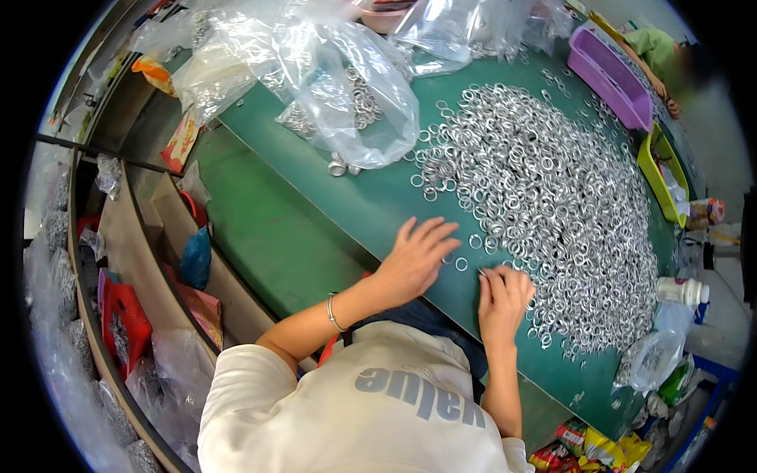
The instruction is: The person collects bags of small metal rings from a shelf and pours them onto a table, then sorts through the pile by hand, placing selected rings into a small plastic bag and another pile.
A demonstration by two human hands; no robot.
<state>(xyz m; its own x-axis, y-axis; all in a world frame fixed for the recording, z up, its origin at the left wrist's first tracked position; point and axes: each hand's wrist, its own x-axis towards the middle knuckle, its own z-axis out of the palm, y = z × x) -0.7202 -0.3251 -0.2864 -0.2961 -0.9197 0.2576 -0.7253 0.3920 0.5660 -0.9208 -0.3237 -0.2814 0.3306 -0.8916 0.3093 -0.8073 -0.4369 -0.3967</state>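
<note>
Left hand [415,258] lies flat, fingers spread open, on the green tabletop [315,229], fingertips beside a few loose rings. Right hand [505,298], fingers curled down, touches the near edge of the big heap of small silver metal rings [544,197]; whether it pinches one, I cannot tell. Far left, a clear plastic bag [347,94] holds more rings.

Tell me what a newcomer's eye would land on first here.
First, the wide heap of small silver rings spread over the right half of the green table. Next, the left hand and right hand flat at the heap's near edge. Then the clear plastic bags piled at the table's far end.
</note>
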